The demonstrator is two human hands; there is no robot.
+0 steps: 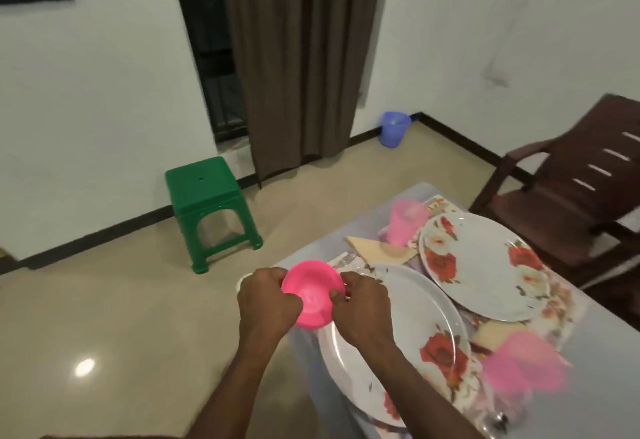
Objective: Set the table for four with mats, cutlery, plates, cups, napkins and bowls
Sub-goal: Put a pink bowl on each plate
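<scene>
From the head camera, both hands hold a pink plastic bowl point(313, 295) between them, above the near left corner of the worktop point(602, 352). The bowl is tipped so its underside and foot ring face the camera. The left hand point(268, 300) grips the bowl's left rim with curled fingers, and the right hand point(362, 305) pinches its right rim, thumb on the underside. A small white thing shows just behind the left hand; what it is cannot be told.

Under the right forearm lies a large white plate with red roses point(412, 327), on a floral placemat point(561, 303). A second rose plate point(485, 265) lies farther and to the right, its near edge overlapping the first plate's far rim. A pink cup point(403, 225) stands at the far end of the worktop, just left of the second plate. A folded beige napkin point(377, 248) lies near that cup, partly under it. A fork's tines point(348, 259) show just beyond the bowl. Another pink cup, blurred point(526, 366), sits at the near right, with a second beige napkin point(491, 333) beside it.

On the floor to the left stands a green plastic stool point(211, 210). A brown curtain point(298, 57) hangs behind it, a blue bucket point(394, 128) stands in the far corner, and a brown chair point(571, 196) stands at the right.
</scene>
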